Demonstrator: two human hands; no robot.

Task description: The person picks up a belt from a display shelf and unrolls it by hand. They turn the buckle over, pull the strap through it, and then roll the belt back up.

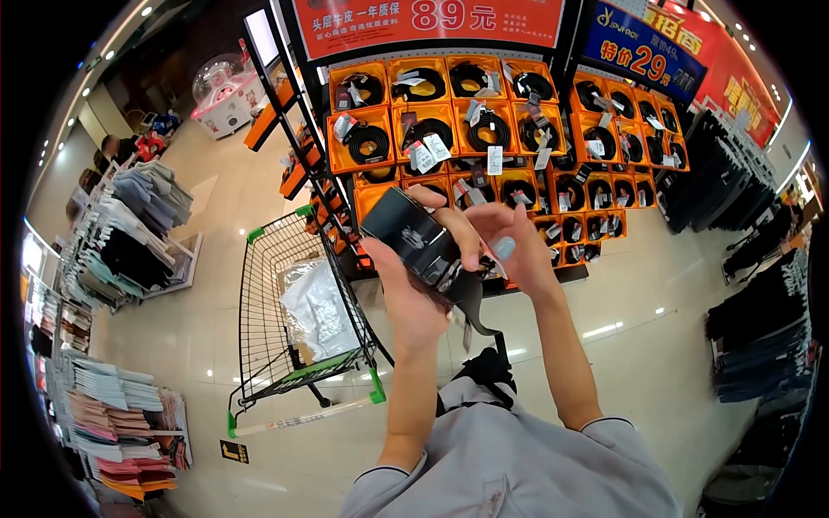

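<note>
A rolled black belt (414, 235) with a shiny dark buckle end lies across my left hand (408, 298), whose fingers wrap round it from beneath and behind. A loose strap end hangs below it. Just right of the belt is my right hand (516, 246), with its fingers bent near a small pale, clear piece (503, 249) and the tag; whether it grips them is hard to make out. Behind both hands, orange trays (363, 164) hold coiled black belts with white tags.
A shopping cart (259, 285) with a silvery-white bag (318, 306) stands at left. Clothes racks (129, 216) line the left side, more racks (730, 164) the right. A red sign (432, 24) hangs above the belt display. A person (112, 151) is far left.
</note>
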